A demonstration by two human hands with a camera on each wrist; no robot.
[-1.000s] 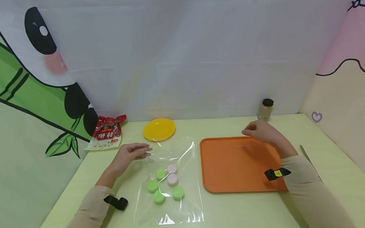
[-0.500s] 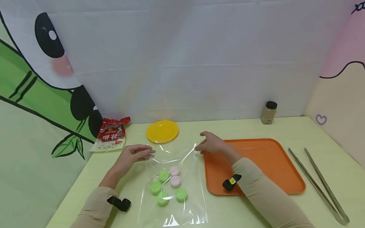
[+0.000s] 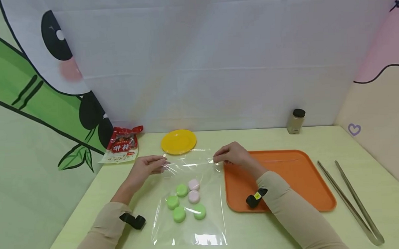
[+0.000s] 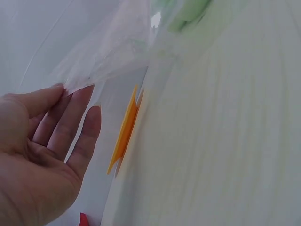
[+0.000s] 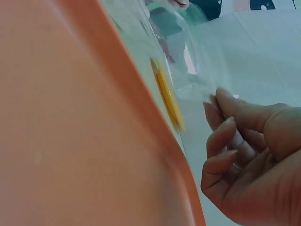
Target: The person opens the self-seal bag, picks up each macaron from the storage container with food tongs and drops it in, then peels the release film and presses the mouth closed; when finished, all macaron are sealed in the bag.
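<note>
A clear plastic bag [image 3: 208,197] lies on the table with several round green pieces [image 3: 179,214] and two pale pink ones [image 3: 194,197] inside; they resemble macarons. Its upper left corner is pinched between the thumb and fingers of my left hand [image 3: 148,168], as the left wrist view shows with that hand [image 4: 51,127] at the film. At the upper right corner, my right hand [image 3: 233,155] pinches the film over the tray's left edge. In the right wrist view, the thumb and index finger of this hand [image 5: 249,150] meet at the bag's edge, other fingers curled.
An orange tray [image 3: 297,179] lies right of the bag, with metal tongs [image 3: 357,207] beyond it. A yellow plate [image 3: 178,141] is behind the bag, a red snack packet [image 3: 122,143] back left. A black-capped jar [image 3: 296,122] stands back right.
My right hand came left from above the tray, near the jar, to the bag's upper right corner and took hold of it. The left hand kept its grip. The tongs came fully into view.
</note>
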